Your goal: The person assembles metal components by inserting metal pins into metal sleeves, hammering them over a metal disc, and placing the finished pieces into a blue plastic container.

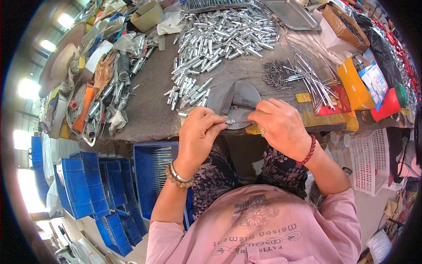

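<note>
Two bare hands work close together at the near edge of the bench: the left hand (203, 130) pinches a small silvery metal piece (230, 122) between thumb and fingers, its end poking out toward the right hand (281, 125), whose fingertips are drawn together just beside it; whether they hold something, I cannot tell. The piece sits over the near part of a round grey disc (252, 93), on which a dark metal block (228, 99) and a dark bar (244, 103) rest. To handle it well, I would pinch firmly but far enough back to leave the tip in plain sight, brace both wrists near the bench edge, and bring the right fingertips in straight along the piece's line, since a smooth round body could roll in the grip. The worn, dark bench top (151, 88) carries a broad heap of similar metal parts (228, 39) beyond the disc, with small dark pins (276, 75) and a loose sheaf of thin rods (307, 75) to the right. Tools and an orange glove (105, 70) crowd the left side. Below, blue bins (83, 185) stand left and a white basket (367, 163) right, while bright light comes from the far left of the room.
</note>
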The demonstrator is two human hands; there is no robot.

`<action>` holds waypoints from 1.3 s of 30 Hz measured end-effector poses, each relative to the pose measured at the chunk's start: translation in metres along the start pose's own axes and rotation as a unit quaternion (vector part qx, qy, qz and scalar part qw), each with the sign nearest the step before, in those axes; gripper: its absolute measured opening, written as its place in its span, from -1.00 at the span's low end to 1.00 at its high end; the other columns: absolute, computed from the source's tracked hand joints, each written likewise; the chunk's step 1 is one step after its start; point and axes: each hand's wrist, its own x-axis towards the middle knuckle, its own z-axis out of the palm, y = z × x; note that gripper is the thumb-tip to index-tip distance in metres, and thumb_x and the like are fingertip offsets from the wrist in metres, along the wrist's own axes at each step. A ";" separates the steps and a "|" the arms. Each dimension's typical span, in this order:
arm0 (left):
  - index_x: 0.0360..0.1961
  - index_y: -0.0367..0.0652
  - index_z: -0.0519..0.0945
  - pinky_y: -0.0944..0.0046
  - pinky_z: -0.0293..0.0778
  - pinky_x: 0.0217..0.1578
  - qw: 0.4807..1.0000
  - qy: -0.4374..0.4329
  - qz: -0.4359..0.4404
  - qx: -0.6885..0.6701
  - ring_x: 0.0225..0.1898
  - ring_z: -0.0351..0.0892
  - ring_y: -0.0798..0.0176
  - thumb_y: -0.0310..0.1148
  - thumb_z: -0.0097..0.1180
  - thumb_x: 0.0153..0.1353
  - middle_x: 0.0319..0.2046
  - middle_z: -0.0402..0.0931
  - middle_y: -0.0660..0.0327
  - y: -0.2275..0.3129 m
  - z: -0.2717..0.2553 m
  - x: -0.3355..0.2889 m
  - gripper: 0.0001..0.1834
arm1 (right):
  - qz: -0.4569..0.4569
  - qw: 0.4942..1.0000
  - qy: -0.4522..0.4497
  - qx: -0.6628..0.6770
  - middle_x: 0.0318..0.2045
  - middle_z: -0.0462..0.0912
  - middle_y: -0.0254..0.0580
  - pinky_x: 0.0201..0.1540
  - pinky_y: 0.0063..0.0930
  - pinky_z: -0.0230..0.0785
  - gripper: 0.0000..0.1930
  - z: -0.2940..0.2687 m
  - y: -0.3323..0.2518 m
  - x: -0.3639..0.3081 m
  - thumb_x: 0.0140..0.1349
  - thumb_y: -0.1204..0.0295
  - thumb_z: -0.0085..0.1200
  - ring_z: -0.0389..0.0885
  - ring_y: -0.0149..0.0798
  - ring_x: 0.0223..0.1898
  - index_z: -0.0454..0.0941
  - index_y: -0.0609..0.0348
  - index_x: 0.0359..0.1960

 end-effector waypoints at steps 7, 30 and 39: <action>-0.21 -0.22 0.78 0.27 0.47 -0.19 0.998 -0.022 -0.038 -0.040 -0.23 0.58 0.21 -0.61 0.44 0.12 -0.29 0.54 0.20 0.002 -0.001 0.001 -0.80 | -0.020 1.000 -0.013 -0.019 -0.29 0.53 -0.26 -0.08 -0.19 0.51 -0.90 0.004 -0.001 0.005 0.06 0.47 0.28 0.61 -0.11 -0.16 0.61 0.05 -0.39; -0.22 -0.19 0.77 0.22 0.51 -0.18 1.000 0.012 -0.020 -0.006 -0.22 0.61 0.15 -0.56 0.43 0.16 -0.28 0.57 0.18 0.007 0.002 -0.003 -0.85 | 0.028 0.987 -0.021 -0.157 -0.22 0.64 -0.13 -0.04 -0.07 0.57 -0.81 0.004 0.080 0.043 0.09 0.50 0.29 0.68 0.03 -0.08 0.65 0.15 -0.24; -0.20 -0.16 0.76 0.18 0.52 -0.18 1.000 0.010 0.002 0.013 -0.20 0.61 0.10 -0.54 0.42 0.17 -0.28 0.57 0.19 0.003 0.001 -0.002 -0.83 | 0.265 0.868 -0.017 0.420 -0.33 0.69 -0.24 -0.25 -0.49 0.50 -0.73 0.005 0.011 0.020 0.11 0.69 0.30 0.65 -0.41 -0.31 0.70 0.17 -0.14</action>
